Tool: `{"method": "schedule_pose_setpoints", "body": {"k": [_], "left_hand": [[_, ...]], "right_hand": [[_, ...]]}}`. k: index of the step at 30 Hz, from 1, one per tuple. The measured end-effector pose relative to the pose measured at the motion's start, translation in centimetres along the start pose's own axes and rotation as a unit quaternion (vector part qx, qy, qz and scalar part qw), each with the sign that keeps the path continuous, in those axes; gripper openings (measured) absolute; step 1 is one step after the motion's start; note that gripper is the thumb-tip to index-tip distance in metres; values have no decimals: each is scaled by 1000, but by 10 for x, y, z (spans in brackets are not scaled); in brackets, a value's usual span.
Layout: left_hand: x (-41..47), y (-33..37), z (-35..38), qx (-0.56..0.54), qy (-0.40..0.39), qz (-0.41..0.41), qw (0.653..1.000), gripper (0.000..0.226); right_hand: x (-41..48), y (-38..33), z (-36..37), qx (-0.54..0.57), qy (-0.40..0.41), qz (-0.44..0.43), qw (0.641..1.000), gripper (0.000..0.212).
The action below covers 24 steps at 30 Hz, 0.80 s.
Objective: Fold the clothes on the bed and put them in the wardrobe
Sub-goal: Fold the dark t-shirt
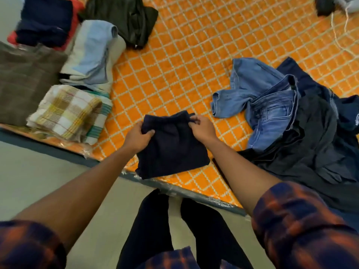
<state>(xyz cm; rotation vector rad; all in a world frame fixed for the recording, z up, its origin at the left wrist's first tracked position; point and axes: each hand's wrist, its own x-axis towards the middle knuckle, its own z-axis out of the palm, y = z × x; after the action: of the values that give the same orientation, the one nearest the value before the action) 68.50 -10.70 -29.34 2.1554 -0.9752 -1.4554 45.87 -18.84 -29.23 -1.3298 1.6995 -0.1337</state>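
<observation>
Nearest: plaid sleeves [301, 220] pushed up on both forearms, dark trouser legs [147, 220] below, pale floor [38, 171] underfoot.

At near edge of bed [184, 65]: navy shorts [172, 152], folded to a rough square, lying on the orange quilted cover, lower corner reaching the mattress edge. Gripped at the waistband end by both hands. Left hand [138, 137]: fingers curled over the left side, thumb on top, cloth bunched in the grasp. Right hand [203, 129]: fingers pinching the right waistband corner.

Right of shorts, near: heap of dark clothes [310, 152], unfolded, with blue jeans [262, 105] crumpled on its left side, one leg trailing toward the bed's middle.

Left, along the bed's side: folded piles. Checked cloth [66, 111] nearest; brown garment [23, 80] just beside it at frame edge; pale blue and cream stack [93, 53] behind, touching the checked cloth.

Farther: dark olive garment [128, 18], loosely laid, just beside the pale stack; navy garment [44, 20] on something red at the far left corner.

Far right: white cord [340, 30] looped across the cover; dark object [324, 5] at top edge, too cut off to identify.
</observation>
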Motion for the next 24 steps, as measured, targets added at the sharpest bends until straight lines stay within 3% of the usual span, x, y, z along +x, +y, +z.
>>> {"method": "schedule_pose_setpoints", "body": {"k": [2, 4, 7, 9, 10, 13, 16, 19, 22, 24], "left_hand": [[17, -7, 8, 83, 52, 7, 995, 55], [19, -16, 16, 201, 129, 63, 969, 73], [1, -39, 32, 297, 150, 222, 917, 71], [-20, -55, 44, 337, 119, 312, 881, 71], [-31, -64, 50, 360, 88, 329, 869, 75], [-47, -93, 58, 454, -19, 263, 851, 104], [-44, -97, 61, 514, -45, 194, 834, 114], [-35, -70, 63, 561, -83, 148, 810, 87], [-15, -36, 46, 508, -119, 127, 844, 44], [4, -6, 22, 424, -187, 87, 882, 14]], "right_hand": [[20, 2, 11, 5, 39, 23, 999, 22], [23, 10, 19, -47, 107, 3, 993, 24], [-4, 22, 33, -140, 171, -219, 950, 28], [-34, 34, 44, -183, 101, -347, 914, 37], [-50, 45, 50, -224, 50, -370, 900, 47], [-79, 82, 62, -397, -87, -300, 863, 88], [-70, 98, 58, -480, -118, -235, 837, 109], [-52, 89, 53, -500, -122, -235, 825, 92], [-41, 53, 34, -482, -155, -231, 831, 46], [-26, 15, 11, -470, -215, -200, 832, 20]]}}
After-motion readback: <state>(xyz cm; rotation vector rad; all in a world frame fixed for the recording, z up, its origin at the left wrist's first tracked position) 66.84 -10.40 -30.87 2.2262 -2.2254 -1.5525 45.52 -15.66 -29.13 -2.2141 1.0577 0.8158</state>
